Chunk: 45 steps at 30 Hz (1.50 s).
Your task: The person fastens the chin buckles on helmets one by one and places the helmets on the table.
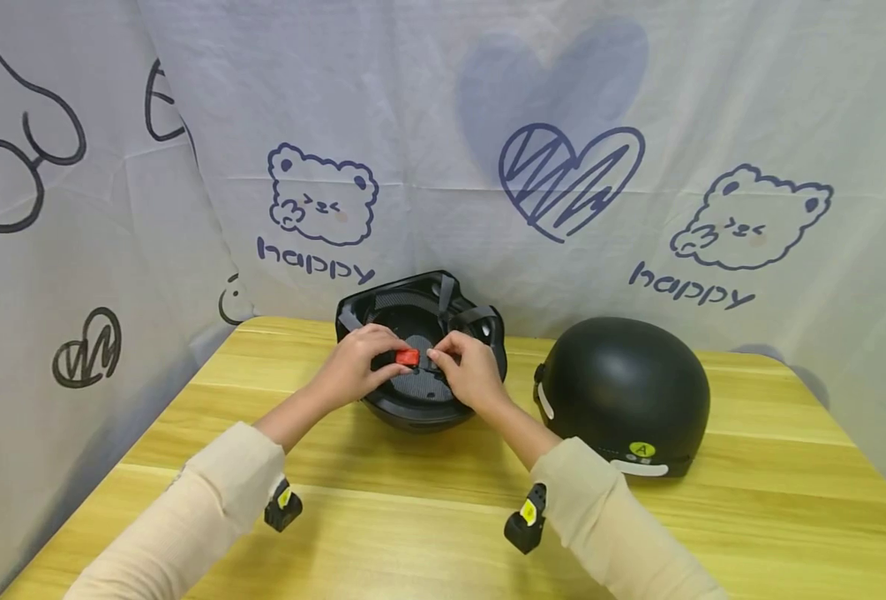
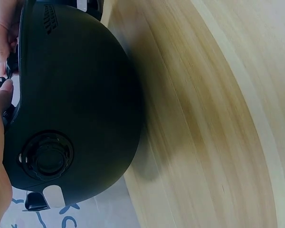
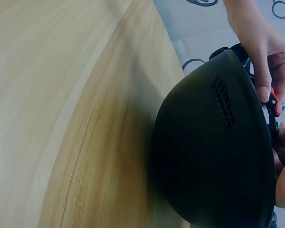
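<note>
A black helmet [image 1: 420, 415] lies upside down on the table, its padded inside facing up. Over its opening, my left hand [image 1: 363, 360] pinches a red buckle [image 1: 407, 357] between thumb and fingers. My right hand [image 1: 471, 373] is just to the right of it, thumb and forefinger pinching the helmet's dark chin strap [image 1: 425, 360]. In the right wrist view, the red buckle [image 3: 275, 102] shows above the helmet's rim, with black strap parts below it. Whether the buckle's two halves are joined, I cannot tell. The left wrist view shows the shell [image 2: 85, 95] and a round adjustment dial [image 2: 50, 156].
A second black helmet [image 1: 626, 392] rests dome up at the right, close to my right forearm, with a yellow "A" sticker [image 1: 642, 449]. Behind the wooden table [image 1: 405, 542] hangs a white printed cloth [image 1: 427, 217], near the upturned helmet's back edge.
</note>
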### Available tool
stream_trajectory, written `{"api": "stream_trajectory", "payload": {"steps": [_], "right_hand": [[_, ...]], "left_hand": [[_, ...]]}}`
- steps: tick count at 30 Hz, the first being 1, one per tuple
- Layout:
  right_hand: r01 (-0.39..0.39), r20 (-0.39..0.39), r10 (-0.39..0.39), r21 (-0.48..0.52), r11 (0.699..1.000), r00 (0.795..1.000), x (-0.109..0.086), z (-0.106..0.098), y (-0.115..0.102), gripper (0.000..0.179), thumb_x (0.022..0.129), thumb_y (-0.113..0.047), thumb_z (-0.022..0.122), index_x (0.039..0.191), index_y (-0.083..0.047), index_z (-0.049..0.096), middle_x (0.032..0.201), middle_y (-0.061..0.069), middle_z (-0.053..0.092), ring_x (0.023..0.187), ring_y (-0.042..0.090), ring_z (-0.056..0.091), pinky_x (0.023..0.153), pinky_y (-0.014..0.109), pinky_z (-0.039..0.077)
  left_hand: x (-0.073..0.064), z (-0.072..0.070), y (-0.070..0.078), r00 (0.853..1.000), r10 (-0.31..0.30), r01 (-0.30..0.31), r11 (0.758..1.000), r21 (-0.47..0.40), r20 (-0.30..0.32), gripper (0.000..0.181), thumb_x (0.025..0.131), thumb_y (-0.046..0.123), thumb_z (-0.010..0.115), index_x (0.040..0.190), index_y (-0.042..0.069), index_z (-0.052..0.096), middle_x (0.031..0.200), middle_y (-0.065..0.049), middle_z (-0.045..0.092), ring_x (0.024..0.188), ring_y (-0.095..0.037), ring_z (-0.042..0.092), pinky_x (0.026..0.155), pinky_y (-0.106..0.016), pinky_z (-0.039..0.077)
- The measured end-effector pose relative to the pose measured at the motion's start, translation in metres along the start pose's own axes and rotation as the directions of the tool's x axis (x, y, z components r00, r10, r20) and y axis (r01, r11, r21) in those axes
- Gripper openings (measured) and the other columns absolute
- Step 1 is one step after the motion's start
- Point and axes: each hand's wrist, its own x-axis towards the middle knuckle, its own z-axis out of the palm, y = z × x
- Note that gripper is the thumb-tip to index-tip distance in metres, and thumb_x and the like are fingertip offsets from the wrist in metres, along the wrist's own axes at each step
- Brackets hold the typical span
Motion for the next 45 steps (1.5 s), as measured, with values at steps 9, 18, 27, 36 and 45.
{"api": "stream_trajectory", "payload": {"steps": [9,18,27,36,45], "right_hand": [[0.000,0.052,-0.006,0.120,0.993,0.999,0.000,-0.002,-0.002,0.013,0.088,-0.014,0.062,0.089,-0.001,0.063,0.074,0.014,0.064,0.055,0.019,0.059,0.051,0.020,0.049],[0.033,0.114,-0.044,0.096,0.995,0.993,-0.005,-0.009,-0.004,0.027,0.075,-0.002,0.073,0.100,0.001,0.062,0.079,0.014,0.064,0.065,0.011,0.053,0.059,0.016,0.043],[0.050,0.049,-0.054,0.090,0.995,0.997,-0.008,-0.008,-0.004,0.026,0.075,-0.002,0.074,0.097,0.003,0.062,0.087,0.018,0.068,0.074,0.024,0.066,0.066,0.027,0.055],[0.127,0.057,-0.127,0.011,0.992,0.990,-0.004,-0.012,0.004,0.026,0.074,-0.008,0.077,0.095,0.001,0.065,0.094,0.017,0.067,0.078,0.024,0.064,0.067,0.031,0.055],[0.200,0.058,-0.198,-0.033,0.979,0.979,-0.003,-0.015,0.004,0.024,0.073,-0.010,0.078,0.093,-0.002,0.068,0.091,0.013,0.069,0.080,0.024,0.065,0.071,0.034,0.056]], "left_hand": [[0.001,0.000,-0.001,1.000,-0.006,0.006,1.000,0.008,-0.009,0.028,0.074,0.018,0.077,0.097,0.003,0.071,0.091,-0.009,0.070,0.091,-0.024,0.060,0.080,-0.039,0.051],[0.000,0.000,-0.002,1.000,-0.009,0.009,1.000,0.008,-0.014,0.030,0.073,0.019,0.077,0.097,0.003,0.071,0.092,-0.009,0.071,0.092,-0.024,0.060,0.081,-0.039,0.051],[-0.002,-0.001,-0.001,1.000,0.014,-0.014,1.000,-0.013,-0.025,0.029,0.073,0.016,0.078,0.098,0.003,0.071,0.092,-0.008,0.070,0.092,-0.023,0.059,0.083,-0.039,0.050],[0.001,-0.002,0.002,0.997,-0.073,0.073,0.997,-0.037,-0.008,0.031,0.070,0.006,0.079,0.099,-0.001,0.070,0.096,-0.013,0.070,0.106,-0.029,0.054,0.091,-0.044,0.047],[0.001,-0.004,0.002,0.997,-0.078,0.078,0.994,-0.072,-0.005,0.026,0.067,0.004,0.081,0.091,0.001,0.072,0.090,-0.010,0.071,0.102,-0.028,0.055,0.088,-0.044,0.048]]}}
